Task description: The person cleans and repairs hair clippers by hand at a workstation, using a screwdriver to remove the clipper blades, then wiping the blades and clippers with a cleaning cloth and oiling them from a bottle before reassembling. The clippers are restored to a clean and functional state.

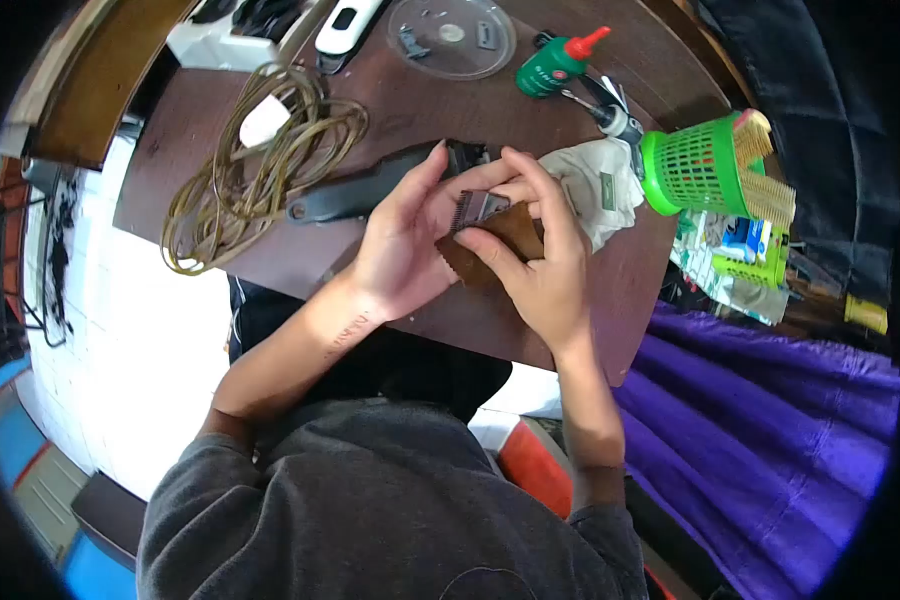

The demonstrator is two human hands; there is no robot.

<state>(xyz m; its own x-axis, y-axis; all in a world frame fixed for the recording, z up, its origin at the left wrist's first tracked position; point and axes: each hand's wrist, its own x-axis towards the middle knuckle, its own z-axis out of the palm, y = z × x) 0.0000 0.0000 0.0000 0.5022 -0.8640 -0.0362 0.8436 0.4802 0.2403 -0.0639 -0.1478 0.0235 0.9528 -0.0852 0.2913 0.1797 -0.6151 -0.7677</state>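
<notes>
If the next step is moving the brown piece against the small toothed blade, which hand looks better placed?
Probably the right hand: its thumb lies across the brown piece, close to the toothed blade. The left hand is palm up beneath them, better placed to support.

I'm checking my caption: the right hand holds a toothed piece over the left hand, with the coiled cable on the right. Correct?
The head view shows the coiled cable on the left, not right; the right hand holds the toothed piece over the left hand.
</notes>
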